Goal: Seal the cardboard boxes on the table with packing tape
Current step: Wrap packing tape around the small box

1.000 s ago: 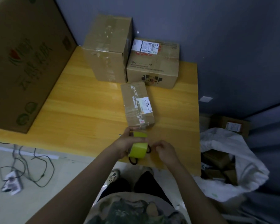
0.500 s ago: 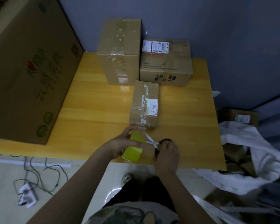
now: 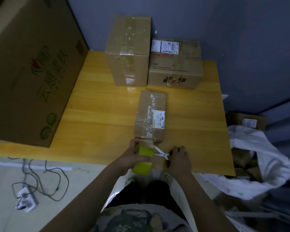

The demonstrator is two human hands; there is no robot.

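A small long cardboard box (image 3: 150, 116) with a white label lies in the middle of the yellow wooden table (image 3: 97, 118). A strip of clear tape runs from the box's near end to a yellow-green tape roll (image 3: 145, 159), which my left hand (image 3: 132, 156) grips just in front of the box. My right hand (image 3: 179, 158) holds white scissors (image 3: 160, 153) by their dark handles. Their blades are spread around the tape strip between roll and box.
Two sealed boxes stand at the table's back, a tall one (image 3: 128, 51) and a labelled one (image 3: 175, 64). A large printed carton (image 3: 28, 67) fills the left side. A white sack (image 3: 258, 158) of boxes sits right of the table. Cables and a power strip (image 3: 26, 200) lie on the floor.
My right hand brought the scissors up from below the roll. The blades now straddle the tape strip. My left hand stays on the roll.
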